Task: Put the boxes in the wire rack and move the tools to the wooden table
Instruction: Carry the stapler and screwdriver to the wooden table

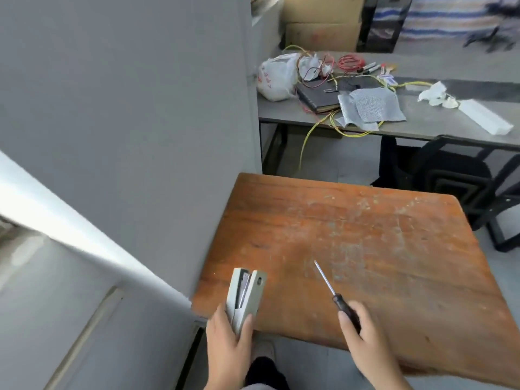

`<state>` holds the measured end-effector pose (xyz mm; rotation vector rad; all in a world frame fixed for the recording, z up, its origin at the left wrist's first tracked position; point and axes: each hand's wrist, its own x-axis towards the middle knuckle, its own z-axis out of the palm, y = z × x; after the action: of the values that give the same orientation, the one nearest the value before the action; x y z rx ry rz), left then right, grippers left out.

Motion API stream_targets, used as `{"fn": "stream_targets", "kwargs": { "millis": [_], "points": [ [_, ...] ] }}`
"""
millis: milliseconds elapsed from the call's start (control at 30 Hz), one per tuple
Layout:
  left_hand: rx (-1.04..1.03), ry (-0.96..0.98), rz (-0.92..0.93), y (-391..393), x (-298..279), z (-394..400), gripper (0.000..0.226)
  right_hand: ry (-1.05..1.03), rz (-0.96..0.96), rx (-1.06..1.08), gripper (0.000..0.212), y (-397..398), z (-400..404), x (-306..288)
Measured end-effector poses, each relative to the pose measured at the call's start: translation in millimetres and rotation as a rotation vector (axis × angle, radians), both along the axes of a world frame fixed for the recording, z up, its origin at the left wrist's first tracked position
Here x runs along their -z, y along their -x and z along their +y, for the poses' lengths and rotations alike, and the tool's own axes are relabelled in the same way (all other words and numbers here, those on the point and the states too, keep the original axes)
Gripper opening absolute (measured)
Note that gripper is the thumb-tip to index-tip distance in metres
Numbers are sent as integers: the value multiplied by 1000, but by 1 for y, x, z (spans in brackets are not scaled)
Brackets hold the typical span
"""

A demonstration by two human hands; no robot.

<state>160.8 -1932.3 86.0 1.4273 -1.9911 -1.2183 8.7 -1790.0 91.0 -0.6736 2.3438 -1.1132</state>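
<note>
A worn wooden table (365, 237) fills the lower right of the head view. My left hand (228, 344) grips the rear end of a grey stapler (246, 296), which points away from me over the table's near left corner. My right hand (363, 333) holds a screwdriver (334, 296) by its black handle, the thin metal shaft angled up and left above the tabletop. No boxes for the rack and no wire rack show in this view.
A grey partition wall (126, 122) stands to the left of the table. Behind it is a grey desk (422, 119) with a plastic bag, a dark notebook, wires and mesh cloth. A black chair (455, 175) sits at the right. Cardboard boxes (323, 23) stand at the back.
</note>
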Motion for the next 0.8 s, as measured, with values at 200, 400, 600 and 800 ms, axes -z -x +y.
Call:
{"fn": "stream_targets", "kwargs": {
  "millis": [200,400,600,800],
  "points": [
    [102,50,-175,91,-4,-109,46,-75,148,125,9,54,-124,6],
    [50,63,-341,156,13,-160,47,-259,258,89,12,94,-204,17],
    [74,177,-424,177,39,-173,51,-451,368,17,27,90,-240,35],
    [49,115,-396,175,38,-178,56,-478,313,20,19,94,-241,36]
  ]
}}
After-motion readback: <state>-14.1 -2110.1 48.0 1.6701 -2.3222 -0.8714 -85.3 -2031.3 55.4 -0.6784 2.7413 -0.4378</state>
